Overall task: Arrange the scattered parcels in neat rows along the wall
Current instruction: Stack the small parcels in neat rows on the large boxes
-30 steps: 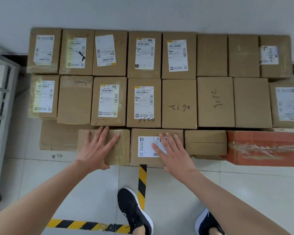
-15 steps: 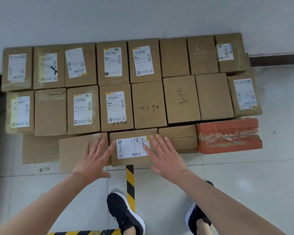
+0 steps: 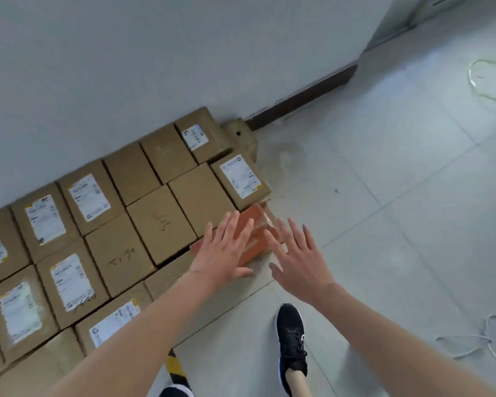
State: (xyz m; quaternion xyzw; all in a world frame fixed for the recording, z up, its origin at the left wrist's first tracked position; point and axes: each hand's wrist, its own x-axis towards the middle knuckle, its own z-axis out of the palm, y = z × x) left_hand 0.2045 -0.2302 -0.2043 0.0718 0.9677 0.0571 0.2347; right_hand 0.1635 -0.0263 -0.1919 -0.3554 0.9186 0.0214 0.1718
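Currently my left hand [image 3: 226, 253] and right hand [image 3: 301, 262], fingers spread, reach over the orange parcel [image 3: 256, 242]. Uneven pushing could skew it off its row.

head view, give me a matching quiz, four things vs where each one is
1 orange parcel
2 left hand
3 black shoe
4 dark baseboard

a on the floor, bottom of view
b right end of the nearest row
c foot of the wall, past the rows
d fingers spread over the orange parcel

Pairs: 1-b, 2-d, 3-a, 4-c
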